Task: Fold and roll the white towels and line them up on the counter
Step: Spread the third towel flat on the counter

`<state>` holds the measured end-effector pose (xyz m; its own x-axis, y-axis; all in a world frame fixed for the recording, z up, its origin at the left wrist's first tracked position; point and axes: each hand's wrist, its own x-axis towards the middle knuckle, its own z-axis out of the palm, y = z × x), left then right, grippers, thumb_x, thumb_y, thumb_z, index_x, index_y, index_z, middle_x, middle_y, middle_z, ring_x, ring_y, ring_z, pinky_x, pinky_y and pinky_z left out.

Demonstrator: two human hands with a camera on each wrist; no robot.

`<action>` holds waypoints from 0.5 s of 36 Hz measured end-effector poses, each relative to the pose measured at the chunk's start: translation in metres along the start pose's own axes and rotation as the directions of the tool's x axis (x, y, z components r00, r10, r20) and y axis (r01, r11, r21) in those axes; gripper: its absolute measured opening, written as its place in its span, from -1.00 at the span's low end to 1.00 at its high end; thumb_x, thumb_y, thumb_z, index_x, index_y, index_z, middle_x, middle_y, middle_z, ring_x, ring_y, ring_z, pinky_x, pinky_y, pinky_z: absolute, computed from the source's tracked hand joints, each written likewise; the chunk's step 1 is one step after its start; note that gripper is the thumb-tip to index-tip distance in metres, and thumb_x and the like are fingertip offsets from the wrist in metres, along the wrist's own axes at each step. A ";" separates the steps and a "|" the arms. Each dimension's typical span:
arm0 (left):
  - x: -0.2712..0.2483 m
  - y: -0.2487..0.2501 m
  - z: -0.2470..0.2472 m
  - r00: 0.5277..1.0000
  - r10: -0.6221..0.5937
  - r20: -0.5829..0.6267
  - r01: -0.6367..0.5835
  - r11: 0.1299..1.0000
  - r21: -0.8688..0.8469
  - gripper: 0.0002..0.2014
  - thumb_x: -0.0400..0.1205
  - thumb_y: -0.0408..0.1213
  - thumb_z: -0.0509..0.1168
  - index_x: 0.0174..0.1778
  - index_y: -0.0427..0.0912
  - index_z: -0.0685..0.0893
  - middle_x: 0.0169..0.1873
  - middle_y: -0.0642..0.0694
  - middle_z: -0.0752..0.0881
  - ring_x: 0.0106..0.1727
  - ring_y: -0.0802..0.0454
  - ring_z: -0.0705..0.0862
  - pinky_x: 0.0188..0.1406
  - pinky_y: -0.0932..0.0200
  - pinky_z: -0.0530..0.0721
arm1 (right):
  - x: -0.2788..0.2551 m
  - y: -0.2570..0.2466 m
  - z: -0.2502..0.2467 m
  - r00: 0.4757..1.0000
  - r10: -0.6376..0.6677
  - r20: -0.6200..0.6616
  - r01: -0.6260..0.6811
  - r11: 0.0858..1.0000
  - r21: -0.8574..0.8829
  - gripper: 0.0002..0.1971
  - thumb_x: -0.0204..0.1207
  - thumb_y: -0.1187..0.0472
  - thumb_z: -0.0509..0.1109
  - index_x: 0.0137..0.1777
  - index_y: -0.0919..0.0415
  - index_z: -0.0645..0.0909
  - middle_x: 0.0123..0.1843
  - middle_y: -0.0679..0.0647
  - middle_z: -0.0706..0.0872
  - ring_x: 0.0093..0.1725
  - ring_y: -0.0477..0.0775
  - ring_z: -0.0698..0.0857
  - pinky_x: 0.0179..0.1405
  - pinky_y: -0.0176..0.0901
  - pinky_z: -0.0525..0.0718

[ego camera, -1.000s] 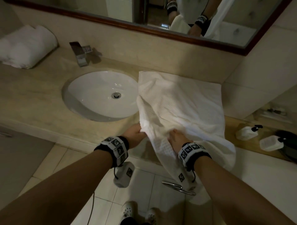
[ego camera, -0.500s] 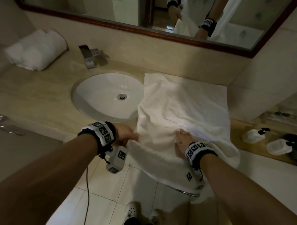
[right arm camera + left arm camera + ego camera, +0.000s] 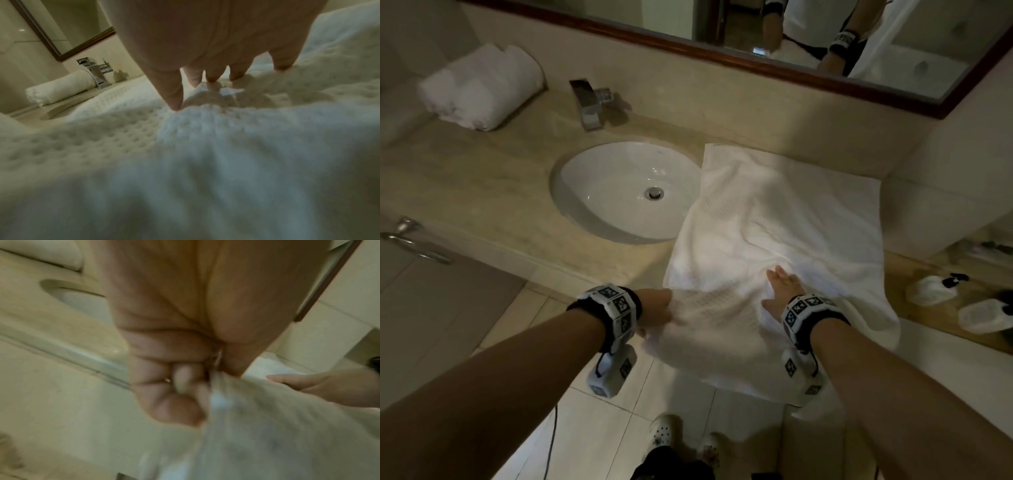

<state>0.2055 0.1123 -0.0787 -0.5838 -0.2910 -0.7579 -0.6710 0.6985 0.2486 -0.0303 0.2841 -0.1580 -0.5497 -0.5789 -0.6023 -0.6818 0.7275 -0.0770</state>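
A white waffle-weave towel [image 3: 784, 219] lies spread on the beige counter [image 3: 482, 185] right of the sink, its near end hanging over the front edge. My left hand [image 3: 657, 313] grips the towel's hanging left edge [image 3: 222, 395] with curled fingers, below the counter's edge. Over on the towel's near part, my right hand [image 3: 782, 287] lies flat, its straight fingers [image 3: 213, 76] pressing the cloth [image 3: 205, 146] down. A rolled white towel [image 3: 482, 85] sits at the counter's far left corner, also seen beside the faucet in the right wrist view [image 3: 61, 89].
An oval white sink [image 3: 626, 192] with a chrome faucet [image 3: 589, 102] lies left of the towel. A framed mirror [image 3: 756, 34] runs along the back wall. Two white pump bottles [image 3: 935, 291] stand on a lower shelf at right. Tiled floor and my shoes [image 3: 664, 431] are below.
My left hand has pulled the towel's hanging edge out to the left and lower. The right hand's fingers have straightened and slid forward, flat on the towel.
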 end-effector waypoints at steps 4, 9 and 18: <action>0.000 -0.008 -0.004 0.986 -0.097 -0.132 0.122 0.974 0.191 -0.60 0.72 -0.32 0.18 0.48 -0.31 0.41 0.43 -0.21 0.50 0.39 -0.12 0.55 0.28 0.15 0.49 | -0.006 0.004 0.003 0.999 0.042 0.016 -0.042 0.999 0.008 -0.24 0.62 -0.13 0.19 0.67 -0.10 -0.19 0.71 0.02 -0.30 0.68 0.26 -0.21 0.66 0.17 -0.01; 0.015 -0.005 -0.007 0.923 -0.067 -0.378 0.090 0.995 0.043 -0.52 0.58 -0.21 0.30 0.41 -0.09 0.33 0.37 -0.14 0.46 0.32 -0.19 0.50 0.23 -0.08 0.59 | -0.017 0.006 0.010 0.997 0.075 0.006 -0.075 0.997 0.012 -0.23 0.59 -0.17 0.16 0.66 -0.13 -0.22 0.70 0.02 -0.31 0.68 0.30 -0.18 0.62 0.32 0.00; 0.050 0.070 0.031 0.973 0.186 -0.137 -0.155 0.965 0.212 -0.23 0.63 0.18 0.18 0.66 0.24 -0.12 0.68 -0.03 -0.25 0.66 -0.32 -0.24 0.59 -0.37 0.06 | -0.012 0.053 0.037 0.967 0.253 -0.024 -0.251 0.967 0.039 -0.11 0.28 -0.44 -0.14 0.62 -0.23 -0.31 0.70 -0.13 -0.29 0.68 0.24 -0.23 0.46 0.57 0.05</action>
<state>0.1435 0.1667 -0.1180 -0.7552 -0.2427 -0.6089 -0.4603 0.8577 0.2290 -0.0421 0.3435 -0.1842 -0.7156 -0.3853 -0.5826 -0.5024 0.8634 0.0461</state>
